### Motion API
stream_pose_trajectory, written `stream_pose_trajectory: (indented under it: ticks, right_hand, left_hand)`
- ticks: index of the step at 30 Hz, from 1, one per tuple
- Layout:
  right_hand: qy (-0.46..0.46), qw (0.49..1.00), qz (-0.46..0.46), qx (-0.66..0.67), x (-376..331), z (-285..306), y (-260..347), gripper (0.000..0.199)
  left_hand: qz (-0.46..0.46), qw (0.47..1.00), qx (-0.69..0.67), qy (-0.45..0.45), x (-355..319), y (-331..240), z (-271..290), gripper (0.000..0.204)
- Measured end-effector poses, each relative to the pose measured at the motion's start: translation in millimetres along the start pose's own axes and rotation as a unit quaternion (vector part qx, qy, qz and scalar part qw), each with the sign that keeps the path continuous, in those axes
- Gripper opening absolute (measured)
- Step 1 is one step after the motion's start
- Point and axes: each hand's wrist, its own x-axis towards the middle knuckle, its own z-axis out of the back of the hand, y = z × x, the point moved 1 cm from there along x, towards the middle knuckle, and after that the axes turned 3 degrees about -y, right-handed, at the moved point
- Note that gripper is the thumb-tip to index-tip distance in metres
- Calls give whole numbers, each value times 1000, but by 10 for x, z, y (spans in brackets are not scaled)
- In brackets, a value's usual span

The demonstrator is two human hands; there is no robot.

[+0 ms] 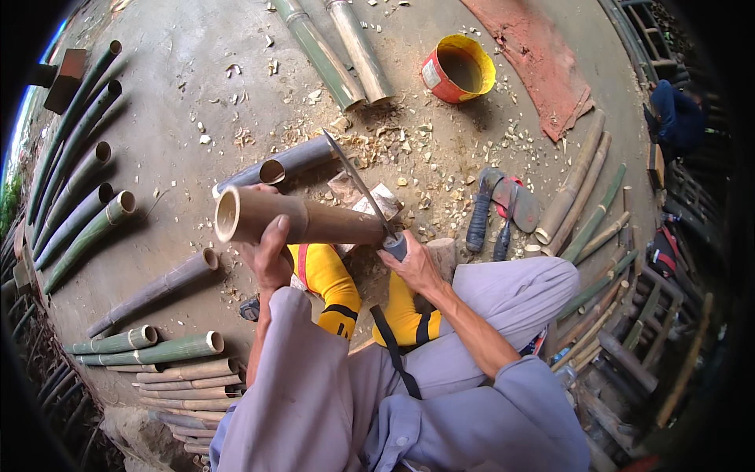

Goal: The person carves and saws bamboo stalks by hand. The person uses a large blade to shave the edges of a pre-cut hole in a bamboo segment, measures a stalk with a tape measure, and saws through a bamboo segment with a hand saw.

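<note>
My left hand [270,256] is wrapped round a thick brown bamboo tube [311,220], held level above my lap with its hollow end to the left. In my right hand [414,265] is the dark handle of a long knife [360,182]. Its blade slants up and away to the left, passing by the tube's right end; whether it touches the bamboo I cannot tell. Behind the tube, a grey bamboo piece [303,157] lies on the ground beside a shorter one, with pale chips scattered round. Yellow leg coverings [324,279] show beneath my hands.
A red and yellow bucket [458,69] of murky liquid stands beyond the chips. A hatchet-like tool [481,211] and a smaller dark-handled tool [507,228] lie to the right. Bamboo lengths [94,236] line the left, more poles [578,185] the right. A red sheet [543,71] lies far right.
</note>
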Motion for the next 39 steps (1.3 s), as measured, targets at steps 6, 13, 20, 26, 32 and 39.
stream_pose_trajectory:
  ticks: [6, 13, 20, 26, 32, 39]
  right_hand:
    - [-77, 993, 45, 83, -212, 209, 487, 44]
    - [-33, 999, -34, -16, -16, -1, 181, 38]
    - [-123, 985, 60, 101, -192, 305, 564, 38]
    - [20, 996, -82, 19, 45, 44, -10, 42]
    - [-107, 989, 63, 84, -113, 222, 407, 36]
    - [2, 999, -39, 0, 44, -29, -133, 41]
  left_hand:
    - [-73, 992, -93, -54, -40, 61, -34, 58]
    - [-62, 991, -120, 5, -114, 93, -35, 58]
    - [-95, 986, -122, 65, -109, 115, 44, 62]
    - [-89, 980, -154, 89, -86, 102, 15, 63]
    - [-162, 976, -56, 131, 34, 51, 283, 61]
    - [52, 996, -63, -25, 76, -171, 55, 56]
